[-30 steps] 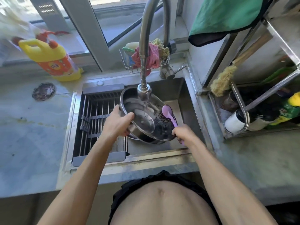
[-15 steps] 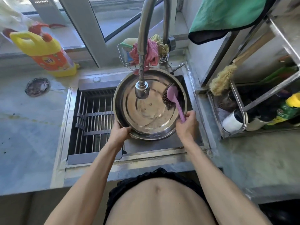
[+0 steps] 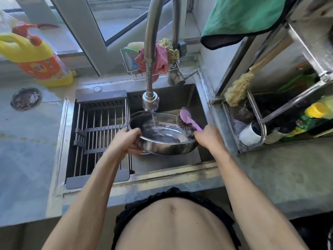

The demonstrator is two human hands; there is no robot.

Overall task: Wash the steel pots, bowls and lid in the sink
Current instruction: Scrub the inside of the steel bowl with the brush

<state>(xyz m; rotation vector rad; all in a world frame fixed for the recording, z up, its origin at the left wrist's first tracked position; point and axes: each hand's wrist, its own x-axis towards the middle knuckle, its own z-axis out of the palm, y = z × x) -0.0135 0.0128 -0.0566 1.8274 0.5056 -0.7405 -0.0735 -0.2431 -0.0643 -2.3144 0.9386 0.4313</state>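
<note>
Steel bowl [image 3: 163, 136]: held over the right part of the sink [image 3: 182, 100], under the faucet [image 3: 150, 101]; a thin stream of water is seen falling into it. Its near-left rim is gripped by the left hand [image 3: 128, 141], thumb over the rim, fingers curled beneath. Right hand [image 3: 207, 137]: closed round the pink handle of a scrub brush [image 3: 187, 120], whose dark wire head is laid against the bowl's far-right inner wall.

Surroundings:
- Drain rack [image 3: 100, 136], grey frame w/ steel rods, set across the sink's left half, just beside the bowl.
- Wire caddy [image 3: 129, 68] behind the faucet, filled w/ pink and yellowish cloths and a sponge.
- Yellow and orange detergent bottle [image 3: 39, 58] on the tabletop [image 3: 23, 159], far left, by the window frame.
- Round dark object [image 3: 25, 98] on the tabletop, left of the sink; its nature can't be told.
- Steel shelf rack [image 3: 257, 112] at right, holding bottles, a white-capped container and a straw-headed brush [image 3: 237, 87].
- Green cloth [image 3: 241, 17] hung above the rack.

Surface: pale, stained stone tabletop around a steel sink. Room: window directly behind, daylight.
</note>
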